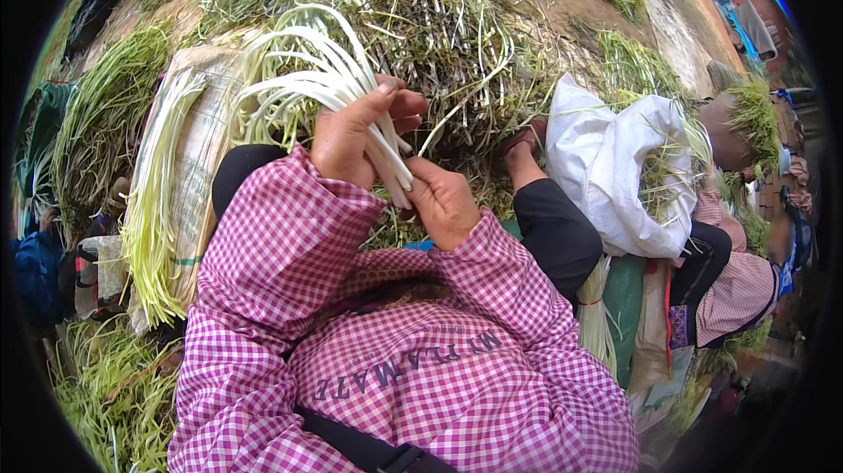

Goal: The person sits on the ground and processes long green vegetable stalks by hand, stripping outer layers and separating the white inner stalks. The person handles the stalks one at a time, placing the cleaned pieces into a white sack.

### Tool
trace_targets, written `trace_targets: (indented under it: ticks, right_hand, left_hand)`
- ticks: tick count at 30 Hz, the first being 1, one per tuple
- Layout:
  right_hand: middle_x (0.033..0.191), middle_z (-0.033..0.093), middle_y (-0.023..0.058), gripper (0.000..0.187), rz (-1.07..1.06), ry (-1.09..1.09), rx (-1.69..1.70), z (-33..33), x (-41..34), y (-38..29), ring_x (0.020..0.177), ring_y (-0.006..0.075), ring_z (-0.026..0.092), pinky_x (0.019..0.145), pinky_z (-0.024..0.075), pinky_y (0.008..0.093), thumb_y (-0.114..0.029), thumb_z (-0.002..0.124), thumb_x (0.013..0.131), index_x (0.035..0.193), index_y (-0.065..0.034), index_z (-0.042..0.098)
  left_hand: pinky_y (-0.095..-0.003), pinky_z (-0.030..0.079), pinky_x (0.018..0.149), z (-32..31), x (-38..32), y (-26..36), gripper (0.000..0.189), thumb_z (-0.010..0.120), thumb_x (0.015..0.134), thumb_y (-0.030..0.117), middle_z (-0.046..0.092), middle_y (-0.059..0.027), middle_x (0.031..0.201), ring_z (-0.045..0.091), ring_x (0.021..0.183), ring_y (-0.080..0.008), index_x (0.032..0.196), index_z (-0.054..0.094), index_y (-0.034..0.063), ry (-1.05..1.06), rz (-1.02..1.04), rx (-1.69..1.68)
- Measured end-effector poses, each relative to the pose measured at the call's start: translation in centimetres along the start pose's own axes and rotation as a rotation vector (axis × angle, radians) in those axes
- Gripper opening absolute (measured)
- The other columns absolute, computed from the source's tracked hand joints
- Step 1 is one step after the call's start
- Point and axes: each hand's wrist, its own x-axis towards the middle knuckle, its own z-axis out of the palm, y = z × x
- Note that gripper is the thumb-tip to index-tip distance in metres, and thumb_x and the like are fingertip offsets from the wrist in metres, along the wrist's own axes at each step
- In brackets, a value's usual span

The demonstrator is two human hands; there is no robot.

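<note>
My left hand (355,134) is closed around a bunch of white stalks (329,74) that look like blanched chives. Their long ends fan out and droop to the upper left, while the short base ends (388,160) point down towards my right hand (444,199). Thumb and fingers of my right hand pinch at these base ends; its fingertips are partly hidden. A thin single stalk (454,114) curves up and right from near my right thumb; whether I hold it is unclear. Beyond both hands spreads a heap of uncleaned stalks (454,31) with dark, soiled bases.
At left, a woven sack (204,143) bears a laid-out bundle of white-yellow stalks (164,196). A white plastic sack (593,163) holding plant scraps stands by my right knee (556,229). Farther right sits another person (731,275) in a checked top. More greens (112,394) lie lower left.
</note>
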Motion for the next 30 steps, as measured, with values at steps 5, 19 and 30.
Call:
trace_targets:
  ticks: [5,19,30]
  right_hand:
    - [0.085,0.061,0.0106,0.034,0.283,0.307,-0.121,-5.2,4.7,4.9,0.065,0.0154,0.059,0.056,0.0511,0.0296,-0.032,0.052,0.089,0.098,-0.0006,0.059]
    - [0.077,0.059,0.0067,0.009,0.356,0.857,0.019,-10.3,11.4,10.7,0.066,0.0128,0.059,0.049,0.0498,0.0243,-0.001,0.061,0.078,0.086,-0.0021,0.057]
    - [0.068,0.059,0.0020,0.009,0.195,0.538,0.380,-2.3,5.3,6.2,0.051,0.0088,0.054,0.045,0.0450,0.0213,-0.006,0.054,0.084,0.092,-0.0058,0.058]
  left_hand:
    - [-0.0364,0.054,0.061,-1.1,1.8,1.8,0.006,0.052,0.088,0.011,0.057,-0.0051,0.070,0.059,0.066,-0.0211,0.090,0.049,0.0075,-0.066,0.024,-0.144]
    - [-0.0325,0.047,0.048,-1.8,2.1,-0.4,0.010,0.053,0.085,0.007,0.053,-0.0070,0.067,0.055,0.059,-0.0207,0.092,0.046,0.0047,0.106,-0.064,-0.049]
    - [-0.0262,0.049,0.045,-0.1,2.6,-0.8,0.021,0.062,0.076,-0.002,0.062,-0.0121,0.080,0.064,0.068,-0.0218,0.096,0.055,-0.0003,0.215,-0.001,0.278]
